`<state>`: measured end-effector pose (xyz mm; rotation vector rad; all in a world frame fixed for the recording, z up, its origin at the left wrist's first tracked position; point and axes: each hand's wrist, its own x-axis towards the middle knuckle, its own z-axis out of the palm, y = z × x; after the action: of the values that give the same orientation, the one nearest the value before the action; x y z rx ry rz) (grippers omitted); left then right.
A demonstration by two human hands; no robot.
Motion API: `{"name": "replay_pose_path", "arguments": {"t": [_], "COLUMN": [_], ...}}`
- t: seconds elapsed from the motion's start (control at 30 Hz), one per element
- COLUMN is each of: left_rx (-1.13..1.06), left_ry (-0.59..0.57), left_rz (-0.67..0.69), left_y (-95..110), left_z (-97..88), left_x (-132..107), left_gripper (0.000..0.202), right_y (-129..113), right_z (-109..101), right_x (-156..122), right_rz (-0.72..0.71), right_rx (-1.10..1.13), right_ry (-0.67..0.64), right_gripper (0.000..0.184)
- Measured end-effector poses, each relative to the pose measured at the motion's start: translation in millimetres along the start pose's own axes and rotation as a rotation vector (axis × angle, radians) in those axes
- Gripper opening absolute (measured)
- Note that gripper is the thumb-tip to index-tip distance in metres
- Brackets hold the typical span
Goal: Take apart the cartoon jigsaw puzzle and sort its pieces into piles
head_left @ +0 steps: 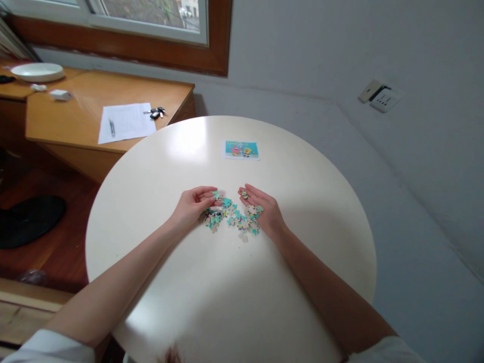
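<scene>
A loose heap of jigsaw puzzle pieces [235, 218], some teal and patterned, some grey-backed, lies on the white round table [227, 282]. My left hand [197, 200] is at the heap's left side, thumb and fingers closed on a teal jigsaw piece [215, 194]. At the right side, my right hand [262, 204] is turned partly palm up and holds a few small patterned pieces [244, 194] on its curled fingers. Beyond both hands lies a small picture card [241, 149] with cartoon figures on a teal ground.
To the left stands a wooden desk [81, 121] with a sheet of paper [126, 121], a pen [112, 127], keys [156, 112], a white box [60, 95] and a white dish [38, 72]. A wall with a socket [384, 100] rises at the right.
</scene>
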<state>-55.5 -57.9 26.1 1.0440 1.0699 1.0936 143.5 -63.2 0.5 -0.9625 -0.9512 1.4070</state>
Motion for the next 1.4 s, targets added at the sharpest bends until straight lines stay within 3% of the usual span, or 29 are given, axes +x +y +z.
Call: {"name": "replay_pose_path", "arguments": {"t": [0.1, 0.23, 0.37, 0.47, 0.53, 0.6, 0.67, 0.73, 0.83, 0.9, 1.1, 1.27, 1.4], "left_rx": [0.201, 0.412, 0.595, 0.741, 0.865, 1.026, 1.186, 1.288, 1.37, 1.384, 1.353, 1.339, 1.211], "left_ry": [-0.014, -0.008, 0.021, 0.021, -0.063, -0.213, -0.338, -0.4, -0.355, -0.296, -0.271, -0.263, -0.193], "left_rz": [0.127, 0.206, 0.283, 0.349, 0.387, 0.398, 0.374, 0.347, 0.358, 0.405, 0.441, 0.494, 0.488], "left_y": [-0.2, -4.6, -5.4, 2.0, 9.4, 14.7, 14.2, 7.1, -9.1, -17.3, -19.7, -22.9, -26.0], "left_z": [-1.1, -2.9, -4.8, -7.8, -12.8, -20.8, -29.9, -36.7, -35.0, -25.2, 13.7, 33.2, 47.8], "left_x": [-1.4, -1.7, 0.2, 0.7, -1.0, -4.7, -9.9, -15.2, -18.7, -15.3, 15.2, 33.9, 42.7], "left_gripper": [0.029, 0.023, 0.021, 0.023, 0.031, 0.059, 0.092, 0.105, 0.097, 0.087, 0.059, 0.049, 0.042], "right_y": [0.7, 0.7, -8.4, -21.2, -28.7, -32.0, -29.8, -22.6, -8.9, -1.6, 6.5, 9.0, 10.6], "right_z": [6.0, 12.7, 13.1, 8.5, 2.8, -4.8, -13.0, -19.0, -19.0, -12.7, 8.8, 8.0, 5.0], "right_x": [-8.3, -18.4, -19.6, -17.5, -18.4, -22.9, -30.4, -38.5, -43.6, -38.8, 2.0, 22.7, 28.8], "right_rz": [-0.118, -0.383, -0.563, -0.552, -0.48, -0.393, -0.33, -0.293, -0.3, -0.337, -0.376, -0.384, -0.406], "right_rx": [-0.314, -0.742, -0.958, -1.111, -1.245, -1.373, -1.459, -1.509, -1.529, -1.509, -1.451, -1.383, -1.283], "right_ry": [-0.103, -0.269, -0.283, -0.276, -0.323, -0.403, -0.477, -0.488, -0.393, -0.338, -0.192, -0.14, -0.106], "right_gripper": [0.031, 0.031, 0.035, 0.038, 0.053, 0.083, 0.1, 0.104, 0.088, 0.08, 0.053, 0.048, 0.05]}}
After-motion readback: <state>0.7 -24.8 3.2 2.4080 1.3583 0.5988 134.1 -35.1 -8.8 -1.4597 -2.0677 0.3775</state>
